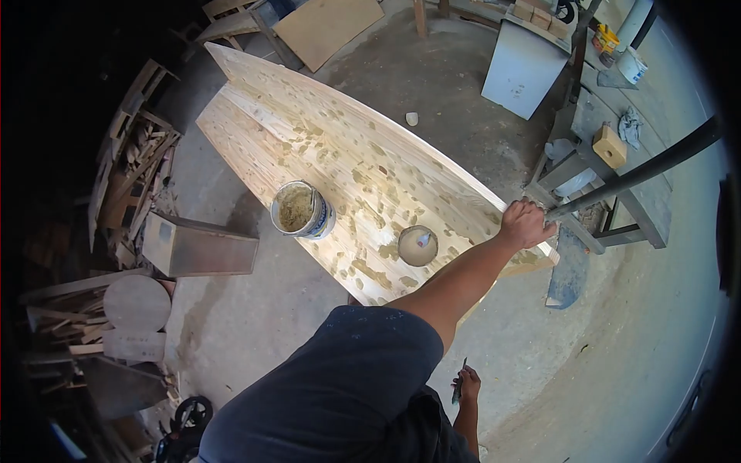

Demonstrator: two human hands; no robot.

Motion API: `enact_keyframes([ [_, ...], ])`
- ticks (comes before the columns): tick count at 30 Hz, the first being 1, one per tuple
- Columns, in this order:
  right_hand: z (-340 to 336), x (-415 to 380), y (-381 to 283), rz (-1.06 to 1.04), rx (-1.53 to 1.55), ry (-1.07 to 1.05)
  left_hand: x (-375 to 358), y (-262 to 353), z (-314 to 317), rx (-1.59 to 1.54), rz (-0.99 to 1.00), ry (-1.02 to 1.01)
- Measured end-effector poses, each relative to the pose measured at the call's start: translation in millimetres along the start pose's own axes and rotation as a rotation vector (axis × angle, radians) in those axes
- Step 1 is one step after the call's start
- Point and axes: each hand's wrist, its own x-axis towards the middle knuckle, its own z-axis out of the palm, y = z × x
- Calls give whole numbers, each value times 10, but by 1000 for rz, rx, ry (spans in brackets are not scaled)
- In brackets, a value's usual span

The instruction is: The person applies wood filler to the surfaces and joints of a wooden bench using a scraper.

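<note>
A long wooden piece (pixel 255 131) of two boards joined at an angle stretches away in front of me, dotted with patches of tan filler. My left hand (pixel 529 225) is closed over the upper edge of its near right end. Lower down, away from the wood, my right hand (pixel 468 382) grips a slim, dark putty knife (pixel 457 391), seen nearly edge-on. A tin (pixel 323 217) of tan paste stands on the flat board. Nearer to me on the same board sits a round shallow dish (pixel 407 251) with paste and a small pale thing inside.
Scrap wood (pixel 139 170) is heaped along the left, beside a box-like panel piece (pixel 204 247). On the right, a dark pole (pixel 641 174) slants past a workbench (pixel 590 116) holding a yellow block (pixel 610 147). A white cabinet (pixel 525 65) stands behind.
</note>
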Motion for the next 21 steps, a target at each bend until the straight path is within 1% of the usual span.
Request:
enact_keyframes([
  [2, 284, -205, -192, -19, -42, -3, -12, -56, 85, -22, 14, -8],
  [4, 682, -444, -500, -158, -61, -108, -47, -200, 145, -311, 257, 264],
  [5, 943, -557, -704, -156, -77, -103, -165, -297, 9, -323, 247, 272],
  [7, 1461, -823, -1043, -149, -116, -206, -652, -413, -389, -535, 546, 376],
  [8, 1717, -877, -1151, -142, -137, -208, -993, -531, -639, -659, 551, 361],
  [9, 1965, -903, -1261, -195, -221, -285, -1297, -719, -776, -801, 548, 304],
  [10, 2241, -880, -1380, -254, -301, -367, -1631, -958, -984, -877, 519, 220],
  [11, 2502, -817, -1444, -289, -362, -426, -1977, -1232, -1187, -881, 426, 166],
  [12, 2767, -739, -1522, -326, -425, -486, -2289, -1582, -1284, -805, 374, 154],
  [14, 3492, -885, -1878, -842, -618, -592, -2938, -2191, -1668, -751, 170, 238],
  [16, 4126, -821, -2103, -567, -629, -762, -3496, -2760, -1991, -708, 18, 361],
  [17, 4496, -878, -2212, -557, -670, -780, -3824, -3087, -2042, -581, -149, 338],
  [18, 4862, -952, -2317, -547, -714, -798, -4099, -3406, -2055, -604, -242, 362],
  [20, 5524, -955, -2451, -698, -928, -813, -4632, -3924, -2052, -567, -456, 478],
  [21, 5828, -888, -2452, -820, -991, -814, -4917, -4165, -1983, -526, -569, 493],
])
